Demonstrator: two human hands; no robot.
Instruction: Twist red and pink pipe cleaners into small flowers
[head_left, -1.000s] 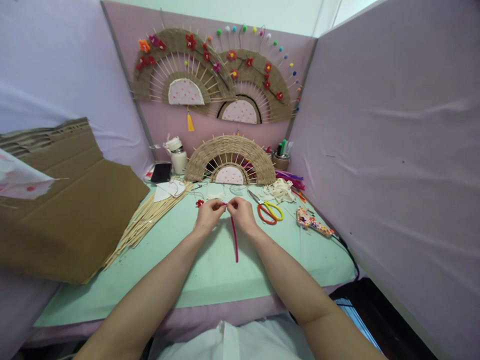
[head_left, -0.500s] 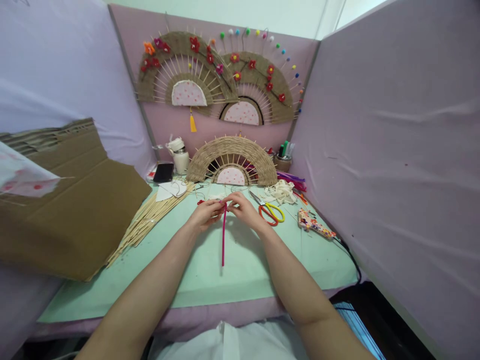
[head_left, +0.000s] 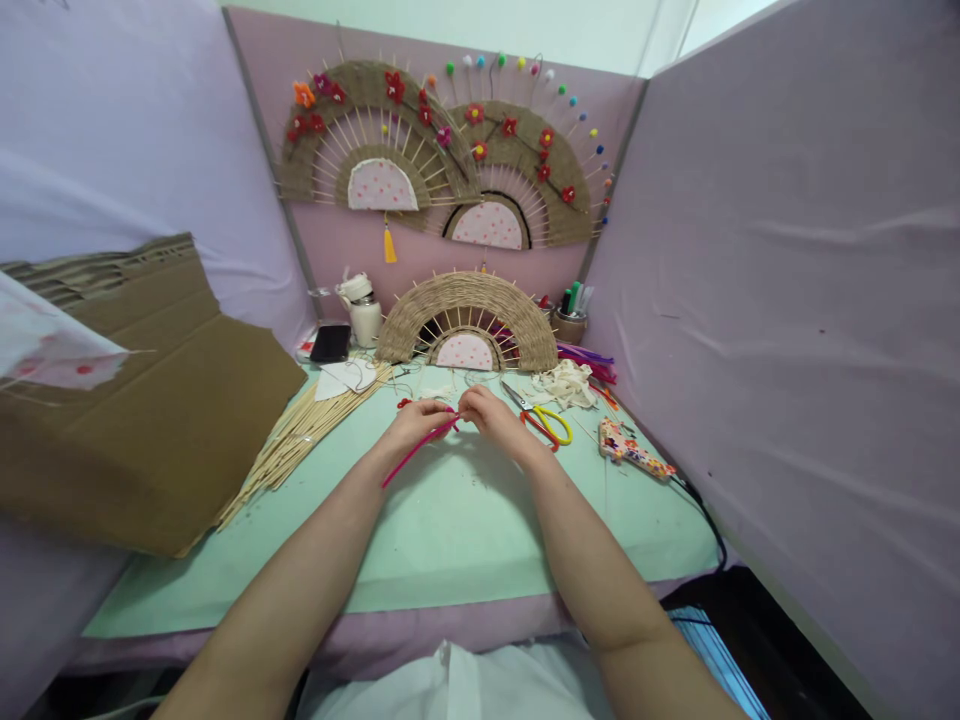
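A magenta pipe cleaner (head_left: 414,453) is pinched between both hands over the middle of the table. Its long tail slants down to the left, past my left wrist, and its upper end looks bent near the fingertips. My left hand (head_left: 420,424) is closed on it with thumb and fingers. From the other side, my right hand (head_left: 487,412) grips the bent end, partly hiding it. A small red flower (head_left: 405,403) lies just behind my left hand. Scissors (head_left: 541,418) with red and yellow handles rest to the right of my right hand.
A twine-wrapped fan (head_left: 469,290) stands behind the hands. Thin sticks (head_left: 300,440) and a large cardboard sheet (head_left: 150,420) are at left. A floral glue gun (head_left: 634,450) with a black cable lies at right, near cream fabric scraps (head_left: 566,384). A white bottle (head_left: 364,315) stands at the back.
The pipe cleaner's tail has swung from hanging straight down to slanting left. Both hands stay close together, with their fingers shifting around the bent end. The view has moved slightly.
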